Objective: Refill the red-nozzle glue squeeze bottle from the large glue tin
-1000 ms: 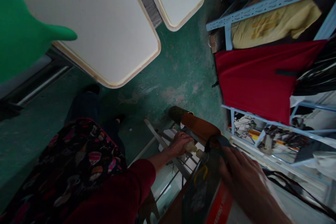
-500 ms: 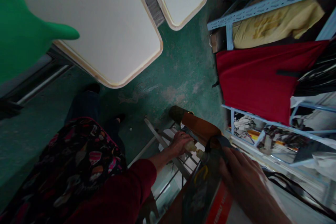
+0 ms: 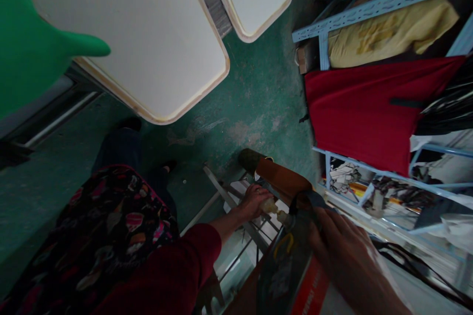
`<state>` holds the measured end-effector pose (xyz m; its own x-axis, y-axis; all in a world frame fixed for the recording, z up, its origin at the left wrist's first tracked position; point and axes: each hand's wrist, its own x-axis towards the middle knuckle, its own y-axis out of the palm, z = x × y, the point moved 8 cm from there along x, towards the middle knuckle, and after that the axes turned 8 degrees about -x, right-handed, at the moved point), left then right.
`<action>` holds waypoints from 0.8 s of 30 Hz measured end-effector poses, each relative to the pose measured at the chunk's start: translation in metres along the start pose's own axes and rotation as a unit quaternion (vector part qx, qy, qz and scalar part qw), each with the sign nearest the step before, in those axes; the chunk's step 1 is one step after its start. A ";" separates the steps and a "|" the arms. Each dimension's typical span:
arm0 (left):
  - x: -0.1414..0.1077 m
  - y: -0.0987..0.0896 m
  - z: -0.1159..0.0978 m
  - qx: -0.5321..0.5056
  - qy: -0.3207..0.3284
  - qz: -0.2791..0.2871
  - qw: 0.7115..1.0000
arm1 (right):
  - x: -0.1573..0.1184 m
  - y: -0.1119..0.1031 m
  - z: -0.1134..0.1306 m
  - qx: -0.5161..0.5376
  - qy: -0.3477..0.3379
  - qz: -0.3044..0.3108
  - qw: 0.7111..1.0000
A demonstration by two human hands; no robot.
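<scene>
Near the bottom centre, my left hand point(image 3: 254, 202), coming out of a dark red sleeve, has its fingers wrapped round a pale yellowish translucent item point(image 3: 269, 205), perhaps a small bottle. Its narrow end points at the dark cloth item point(image 3: 283, 256) beside it. My right hand point(image 3: 345, 253) lies at lower right with its fingers closed on the dark upper edge of that cloth item, near a red printed patch. The fingertips are partly hidden there. A brown roll-shaped piece point(image 3: 283, 177) extends above both hands.
White tabletops point(image 3: 148, 34) fill the upper left, with a green object point(image 3: 37, 54) over one. At right, a blue metal rack point(image 3: 369, 12) holds a yellowish sack point(image 3: 384, 34) and red cloth point(image 3: 365, 108). A metal frame point(image 3: 236, 206) stands below my left hand.
</scene>
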<state>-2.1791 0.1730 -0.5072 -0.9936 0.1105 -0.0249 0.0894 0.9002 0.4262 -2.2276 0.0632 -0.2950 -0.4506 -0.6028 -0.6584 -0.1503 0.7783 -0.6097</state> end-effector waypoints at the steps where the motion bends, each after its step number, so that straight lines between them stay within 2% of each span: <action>1: 0.000 0.000 0.000 -0.001 0.002 -0.001 1.000 | 0.000 0.000 0.000 -0.001 -0.002 -0.001 1.000; 13: -0.002 -0.003 -0.004 0.007 0.004 -0.004 1.000 | -0.001 0.004 0.001 -0.012 -0.009 0.006 1.000; 18: -0.001 -0.003 -0.005 0.000 0.004 -0.004 1.000 | -0.004 0.008 0.007 -0.042 -0.052 0.002 0.998; 24: 0.000 -0.003 -0.004 -0.004 0.011 -0.009 1.000 | 0.002 -0.002 0.003 -0.026 -0.013 -0.032 0.999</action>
<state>-2.1798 0.1691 -0.5051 -0.9964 0.0842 -0.0121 0.0707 0.8987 0.4328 -2.2250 0.0599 -0.2964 -0.4154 -0.6553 -0.6309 -0.2229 0.7458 -0.6278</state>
